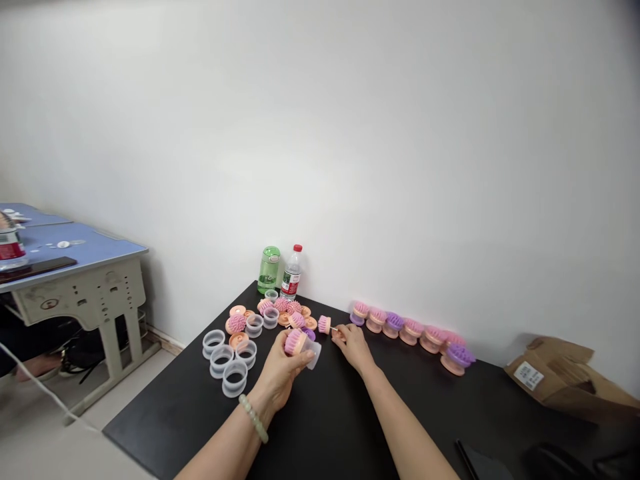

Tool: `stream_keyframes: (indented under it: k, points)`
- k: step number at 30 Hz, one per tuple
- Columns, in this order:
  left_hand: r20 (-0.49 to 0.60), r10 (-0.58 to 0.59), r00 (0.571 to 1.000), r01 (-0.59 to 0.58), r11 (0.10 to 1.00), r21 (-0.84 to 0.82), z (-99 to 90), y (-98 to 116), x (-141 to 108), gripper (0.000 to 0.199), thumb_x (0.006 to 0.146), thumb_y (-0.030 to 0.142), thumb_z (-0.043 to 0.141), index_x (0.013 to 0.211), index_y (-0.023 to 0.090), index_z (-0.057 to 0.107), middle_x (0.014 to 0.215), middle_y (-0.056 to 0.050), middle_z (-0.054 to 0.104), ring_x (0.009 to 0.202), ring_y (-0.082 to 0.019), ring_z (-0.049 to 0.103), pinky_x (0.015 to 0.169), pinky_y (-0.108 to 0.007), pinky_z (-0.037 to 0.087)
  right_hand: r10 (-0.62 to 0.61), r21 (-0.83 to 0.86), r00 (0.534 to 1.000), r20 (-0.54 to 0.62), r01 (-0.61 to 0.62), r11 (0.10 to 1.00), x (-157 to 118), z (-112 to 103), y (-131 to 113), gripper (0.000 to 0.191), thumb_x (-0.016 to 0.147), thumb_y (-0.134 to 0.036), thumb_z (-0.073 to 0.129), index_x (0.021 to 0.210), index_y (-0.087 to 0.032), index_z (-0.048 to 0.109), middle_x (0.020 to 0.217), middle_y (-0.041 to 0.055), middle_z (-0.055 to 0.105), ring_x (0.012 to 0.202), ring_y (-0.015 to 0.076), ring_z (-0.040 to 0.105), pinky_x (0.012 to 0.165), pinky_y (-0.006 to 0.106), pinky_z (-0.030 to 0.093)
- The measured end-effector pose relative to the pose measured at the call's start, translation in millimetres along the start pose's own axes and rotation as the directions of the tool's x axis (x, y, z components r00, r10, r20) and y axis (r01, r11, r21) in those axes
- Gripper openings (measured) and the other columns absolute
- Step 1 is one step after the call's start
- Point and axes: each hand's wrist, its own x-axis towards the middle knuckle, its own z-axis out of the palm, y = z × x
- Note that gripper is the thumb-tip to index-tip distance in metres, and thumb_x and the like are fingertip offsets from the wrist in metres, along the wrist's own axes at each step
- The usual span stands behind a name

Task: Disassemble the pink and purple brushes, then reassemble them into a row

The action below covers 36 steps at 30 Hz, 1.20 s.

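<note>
Right now, your left hand point(286, 375) grips a round brush with pink silicone bristles point(295, 341) above the middle of the desk, and a clear plastic cup point(313, 355) sits against the brush's right side. Your fingers point(302, 361) curl closed around them. A pale green bead bracelet point(253, 418) circles that wrist.

Your right hand point(353, 347) is just to the right, its fingers point(340, 337) pressed together in a pinch on a thin white stick point(333, 329). The stick's tip reaches a small peach-based pink brush point(324, 325) on the black desk point(165, 427).

Left of your hands, clear plastic rings point(235, 379) stand in a loose cluster, with flat peach discs point(239, 340) and more pink brushes scattered among them. Behind these, against the white wall, stand a green plastic bottle point(269, 270) and a red-capped water bottle point(292, 273).

To the right, pink and purple brushes on peach bases point(410, 331) form a line along the wall. A torn cardboard box point(565, 380) lies at the right edge, and a blue-topped desk point(75, 243) stands at the upper left.
</note>
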Motion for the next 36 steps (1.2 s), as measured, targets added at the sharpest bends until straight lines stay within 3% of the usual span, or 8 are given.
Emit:
stream_keyframes:
  k: [4, 7, 12, 16, 19, 22, 27, 36]
  points:
    - [0.075, -0.112, 0.991, 0.119, 0.988, -0.094, 1.3, -2, -2, 0.059, 0.05, 0.028, 0.096, 0.093, 0.016, 0.059, 0.096, -0.007, 0.068, 0.092, -0.022, 0.067, 0.087, -0.036, 0.051, 0.016, -0.019, 1.0, -0.021, -0.016, 1.0, -34, -14, -6, 0.017, 0.085, -0.018, 0.055, 0.094, -0.021, 0.069, 0.102, 0.0102, 0.063, 0.094, 0.0262, 0.058, 0.082, 0.035, 0.047]
    - [0.097, -0.179, 0.979, 0.181, 0.983, -0.018, 1.5, -8, -3, 0.058, 0.054, 0.036, 0.095, 0.095, 0.016, 0.059, 0.093, -0.006, 0.068, 0.084, -0.02, 0.067, 0.08, -0.034, 0.052, 0.01, 0.001, 1.0, -0.027, -0.01, 1.0, -65, -28, -13, 0.014, 0.085, -0.018, 0.053, 0.088, -0.021, 0.067, 0.096, 0.0094, 0.064, 0.089, 0.0254, 0.06, 0.08, 0.036, 0.048]
    - [0.15, -0.153, 0.977, 0.135, 0.983, 0.121, 3.7, -18, -6, 0.062, 0.053, 0.032, 0.095, 0.099, 0.017, 0.057, 0.09, -0.003, 0.065, 0.082, -0.017, 0.063, 0.076, -0.031, 0.049, -0.051, 0.107, 0.998, -0.028, 0.053, 0.993, -116, -48, -40, 0.012, 0.086, -0.025, 0.053, 0.096, -0.024, 0.06, 0.092, 0.003, 0.064, 0.085, 0.02, 0.066, 0.077, 0.03, 0.053]
    - [0.214, -0.108, 0.971, 0.041, 0.955, 0.295, 5.2, -22, -9, 0.062, 0.049, 0.028, 0.095, 0.096, 0.016, 0.057, 0.083, 0.0, 0.062, 0.075, -0.013, 0.057, 0.069, -0.025, 0.045, -0.093, 0.264, 0.988, -0.127, 0.124, 0.957, -142, -53, -63, 0.045, 0.074, -0.016, 0.061, 0.119, -0.023, 0.056, 0.113, 0.007, 0.066, 0.103, 0.0241, 0.066, 0.09, 0.036, 0.054]
    - [0.261, -0.087, 0.961, -0.012, 0.935, 0.355, 5.6, -23, -11, 0.059, 0.049, 0.028, 0.094, 0.092, 0.015, 0.056, 0.078, 0.002, 0.059, 0.071, -0.011, 0.053, 0.064, -0.022, 0.042, -0.076, 0.332, 0.975, -0.209, 0.144, 0.932, -148, -52, -71, 0.055, 0.073, -0.016, 0.065, 0.126, -0.022, 0.054, 0.113, 0.0079, 0.067, 0.098, 0.0242, 0.067, 0.088, 0.038, 0.057]
    - [0.267, -0.144, 0.953, 0.044, 0.935, 0.351, 6.4, -22, -12, 0.057, 0.051, 0.029, 0.093, 0.091, 0.016, 0.053, 0.079, 0.002, 0.059, 0.071, -0.012, 0.055, 0.064, -0.024, 0.045, -0.03, 0.402, 0.959, -0.281, 0.146, 0.904, -146, -51, -72, 0.055, 0.07, -0.016, 0.071, 0.123, -0.022, 0.057, 0.107, 0.0067, 0.069, 0.09, 0.0231, 0.069, 0.083, 0.038, 0.059]
    - [0.259, -0.187, 0.948, 0.096, 0.94, 0.326, 10.4, -20, -16, 0.056, 0.053, 0.03, 0.092, 0.091, 0.016, 0.053, 0.079, 0.001, 0.06, 0.072, -0.013, 0.059, 0.064, -0.025, 0.049, -0.013, 0.51, 0.96, -0.28, 0.16, 0.845, -143, -51, -70, 0.039, 0.07, -0.016, 0.076, 0.107, -0.022, 0.065, 0.1, 0.0038, 0.072, 0.083, 0.0214, 0.071, 0.077, 0.034, 0.062]
    - [0.279, -0.231, 0.932, 0.181, 0.965, 0.191, 12.0, -21, -19, 0.051, 0.058, 0.028, 0.092, 0.094, 0.016, 0.057, 0.094, -0.008, 0.069, 0.09, -0.025, 0.07, 0.081, -0.037, 0.055, -0.161, 0.373, 0.864, -0.477, 0.365, 0.853, -146, -48, -70, 0.036, 0.083, -0.034, 0.074, 0.116, -0.022, 0.068, 0.107, 0.0089, 0.072, 0.084, 0.0229, 0.072, 0.075, 0.034, 0.063]
